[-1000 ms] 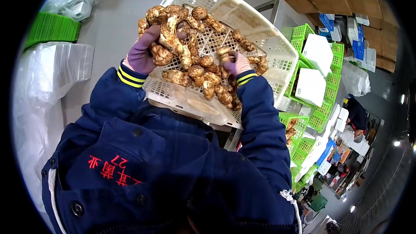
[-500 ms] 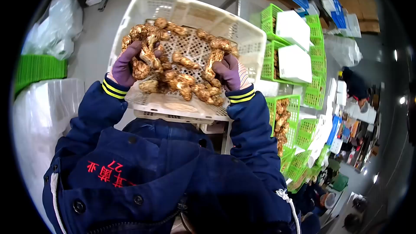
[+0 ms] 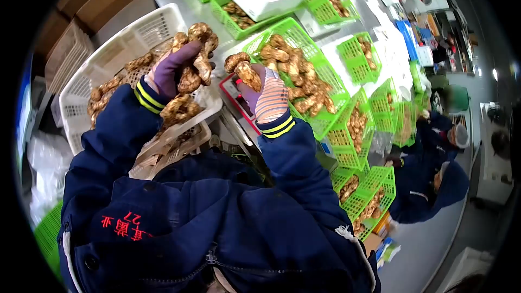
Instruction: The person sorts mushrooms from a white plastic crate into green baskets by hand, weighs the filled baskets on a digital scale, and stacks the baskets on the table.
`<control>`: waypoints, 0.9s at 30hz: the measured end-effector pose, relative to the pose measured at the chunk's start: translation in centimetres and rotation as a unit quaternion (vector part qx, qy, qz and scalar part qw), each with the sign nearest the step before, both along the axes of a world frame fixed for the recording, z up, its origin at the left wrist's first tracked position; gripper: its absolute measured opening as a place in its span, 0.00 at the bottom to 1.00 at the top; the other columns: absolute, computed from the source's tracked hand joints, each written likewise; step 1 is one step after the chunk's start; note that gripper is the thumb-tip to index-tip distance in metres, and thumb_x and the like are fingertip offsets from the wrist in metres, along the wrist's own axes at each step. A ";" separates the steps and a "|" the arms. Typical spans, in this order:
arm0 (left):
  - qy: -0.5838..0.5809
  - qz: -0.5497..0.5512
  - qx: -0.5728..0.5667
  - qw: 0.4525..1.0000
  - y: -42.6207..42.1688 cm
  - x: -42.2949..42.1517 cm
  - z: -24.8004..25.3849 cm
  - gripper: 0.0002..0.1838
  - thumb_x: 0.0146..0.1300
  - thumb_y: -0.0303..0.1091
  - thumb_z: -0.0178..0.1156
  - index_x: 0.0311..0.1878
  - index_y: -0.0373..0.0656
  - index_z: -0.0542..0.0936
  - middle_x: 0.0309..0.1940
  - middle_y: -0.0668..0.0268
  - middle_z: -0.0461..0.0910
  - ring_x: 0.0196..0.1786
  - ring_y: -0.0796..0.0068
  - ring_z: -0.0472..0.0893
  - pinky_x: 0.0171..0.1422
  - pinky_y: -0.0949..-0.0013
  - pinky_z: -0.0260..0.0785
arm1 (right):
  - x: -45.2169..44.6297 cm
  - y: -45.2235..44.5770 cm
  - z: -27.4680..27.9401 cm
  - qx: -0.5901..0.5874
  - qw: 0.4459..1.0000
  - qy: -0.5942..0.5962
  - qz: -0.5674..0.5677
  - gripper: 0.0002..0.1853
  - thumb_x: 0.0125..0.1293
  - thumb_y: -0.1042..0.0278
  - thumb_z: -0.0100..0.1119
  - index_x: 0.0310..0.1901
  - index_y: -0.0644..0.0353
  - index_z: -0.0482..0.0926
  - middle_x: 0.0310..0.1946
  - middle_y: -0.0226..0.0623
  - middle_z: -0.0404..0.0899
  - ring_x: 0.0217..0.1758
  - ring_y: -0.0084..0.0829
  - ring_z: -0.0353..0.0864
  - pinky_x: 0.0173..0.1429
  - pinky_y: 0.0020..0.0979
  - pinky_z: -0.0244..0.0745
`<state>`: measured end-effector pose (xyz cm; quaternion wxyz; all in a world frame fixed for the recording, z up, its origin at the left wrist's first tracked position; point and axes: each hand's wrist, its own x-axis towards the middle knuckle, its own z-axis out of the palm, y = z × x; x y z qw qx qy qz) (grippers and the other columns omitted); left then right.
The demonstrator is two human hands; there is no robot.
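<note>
right hand (image 3: 266, 93) clamped on mushroom (image 3: 248, 76) near green basket (image 3: 332, 71); left hand (image 3: 175, 68) clutching mushroom bunch (image 3: 203, 40)

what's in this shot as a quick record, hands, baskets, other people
left hand: holds several mushrooms near the white basket
right hand: holds at least one mushroom beside the large green basket
white basket: more mushrooms inside
large green basket: mushroom pile inside
other people: at least two, right side of view
</note>
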<state>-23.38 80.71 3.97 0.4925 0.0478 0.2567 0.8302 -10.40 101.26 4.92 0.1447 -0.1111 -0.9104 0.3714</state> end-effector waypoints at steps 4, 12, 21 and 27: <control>0.099 -0.011 -0.033 0.994 10.1 -1.5 -2.9 0.21 0.66 0.38 0.51 0.59 0.37 0.69 0.51 0.57 0.76 0.53 0.65 0.77 0.57 0.60 0.72 | 3.9 5.1 0.9 0.091 0.993 -0.025 -0.076 0.24 0.46 0.65 0.68 0.48 0.60 0.75 0.42 0.49 0.77 0.47 0.47 0.76 0.53 0.39 0.70; 0.281 -0.063 -0.287 0.914 21.7 1.9 2.2 0.38 0.54 0.40 0.66 0.66 0.42 0.61 0.61 0.59 0.66 0.63 0.66 0.66 0.65 0.62 0.58 | 8.2 11.7 0.9 0.204 0.954 -0.004 -0.218 0.24 0.47 0.65 0.68 0.48 0.61 0.74 0.43 0.48 0.76 0.48 0.48 0.73 0.53 0.43 0.68; 0.263 -0.138 -0.166 0.940 19.7 3.2 -0.7 0.29 0.59 0.39 0.62 0.62 0.41 0.65 0.45 0.66 0.74 0.45 0.76 0.75 0.49 0.72 0.69 | 6.4 10.4 0.3 0.057 0.983 0.113 -0.131 0.25 0.46 0.72 0.69 0.48 0.63 0.74 0.41 0.43 0.75 0.48 0.44 0.73 0.54 0.37 0.68; 0.143 -0.118 -0.040 0.982 15.7 2.9 -2.2 0.25 0.63 0.37 0.58 0.62 0.41 0.66 0.53 0.64 0.73 0.54 0.75 0.75 0.60 0.68 0.68 | 4.3 7.3 1.6 -0.162 0.985 0.015 -0.057 0.29 0.52 0.70 0.66 0.55 0.69 0.68 0.49 0.47 0.75 0.52 0.33 0.74 0.56 0.31 0.69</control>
